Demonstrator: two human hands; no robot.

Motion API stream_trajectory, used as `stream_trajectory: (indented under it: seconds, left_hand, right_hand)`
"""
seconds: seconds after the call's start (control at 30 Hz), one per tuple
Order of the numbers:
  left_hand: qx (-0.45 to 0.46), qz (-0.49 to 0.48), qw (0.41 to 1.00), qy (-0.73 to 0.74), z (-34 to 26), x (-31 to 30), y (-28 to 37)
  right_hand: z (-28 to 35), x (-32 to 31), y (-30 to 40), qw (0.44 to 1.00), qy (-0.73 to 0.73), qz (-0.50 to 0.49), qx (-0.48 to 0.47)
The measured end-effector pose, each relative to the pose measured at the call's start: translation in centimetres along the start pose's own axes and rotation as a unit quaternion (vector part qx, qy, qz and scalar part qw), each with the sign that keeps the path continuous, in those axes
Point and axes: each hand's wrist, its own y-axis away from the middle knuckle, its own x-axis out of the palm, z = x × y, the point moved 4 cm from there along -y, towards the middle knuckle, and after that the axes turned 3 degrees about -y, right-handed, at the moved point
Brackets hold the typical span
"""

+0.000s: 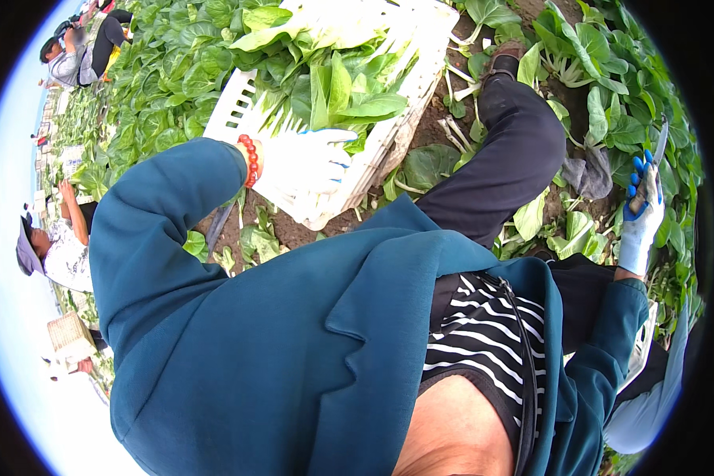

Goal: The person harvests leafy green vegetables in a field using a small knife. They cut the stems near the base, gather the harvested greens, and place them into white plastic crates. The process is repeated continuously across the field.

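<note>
My left hand [309,157], in a white glove with blue fingertips and a red bead bracelet at the wrist, is over the near end of a white plastic crate [238,98]. Its fingers are apart, beside the bok choy [339,95] piled in the crate; bright glare hides detail and its palm is out of sight. At the far right my right hand [644,193], in a similar glove, is closed on a knife [663,141] with its blade pointing up and away from me. Green plants lie behind the blade.
Growing bok choy [595,47] and loose leaves surround my legs. A grey cloth [589,172] lies near my right hand. Part of another white crate [642,345] shows at lower right. Several people, one in a brimmed hat [28,244], and a stack of crates [70,334] are at the left.
</note>
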Motion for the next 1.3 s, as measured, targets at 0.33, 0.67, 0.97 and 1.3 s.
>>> stream_trajectory:
  seconds: [0.33, 0.67, 0.97, 1.3]
  left_hand:
    - [0.003, -0.031, 0.999, -0.014, 1.9, 6.1, -2.4]
    - [-0.096, 0.012, 0.995, -0.023, 0.4, 7.1, -1.6]
    - [-0.285, -0.183, 0.941, -0.024, -2.5, -6.0, 0.7]
    - [-0.513, -0.306, 0.802, 0.024, 3.7, 0.0, -1.0]
  right_hand:
    - [1.0, 2.8, 1.9, 0.995, -0.039, 0.033, 0.080]
    - [1.4, 5.2, 1.3, 0.991, -0.054, 0.099, 0.067]
    - [-0.1, 2.2, -0.5, 0.985, -0.070, 0.130, 0.084]
    - [-0.3, 2.7, -0.4, 0.990, -0.056, 0.102, 0.082]
